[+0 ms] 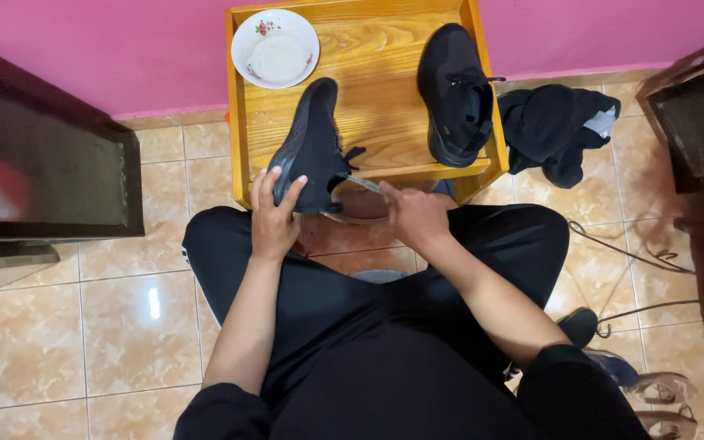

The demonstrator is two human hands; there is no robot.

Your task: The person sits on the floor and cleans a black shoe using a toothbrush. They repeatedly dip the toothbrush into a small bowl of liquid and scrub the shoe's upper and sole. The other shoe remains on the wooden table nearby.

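On the wooden desk (368,49) my left hand (275,216) grips a black shoe (311,147) at the front edge (right hand (413,213) pinching its lace (362,182)), so a hard tug could tip it off.

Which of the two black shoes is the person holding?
The left-hand black shoe, tilted over the front edge of the wooden tray, held by the left hand. The other shoe rests flat on the tray, untouched.

white bowl (275,47), second black shoe (455,94), black cloth (556,130) on tiles.
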